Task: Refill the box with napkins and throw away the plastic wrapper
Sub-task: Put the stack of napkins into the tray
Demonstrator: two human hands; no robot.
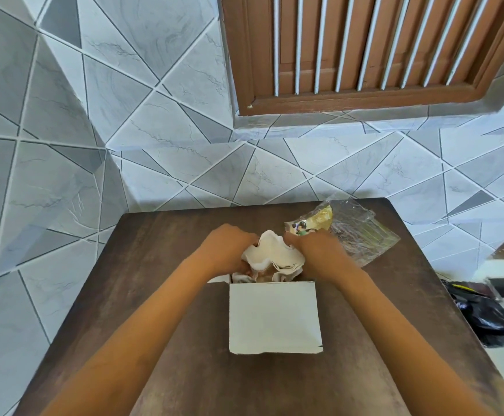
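Observation:
A white cardboard box (274, 319) stands in the middle of the dark wooden table (154, 265), its open end facing away from me. A bent stack of white napkins (271, 253) sits at that opening, partly inside the box. My left hand (229, 250) grips the stack's left side and my right hand (313, 253) grips its right side. The crumpled clear plastic wrapper (355, 229), with a yellow printed patch, lies on the table just beyond my right hand.
A tiled wall rises right behind the table's far edge, with a brown barred window (364, 49) above. A black plastic bag (484, 313) lies on the floor past the table's right edge.

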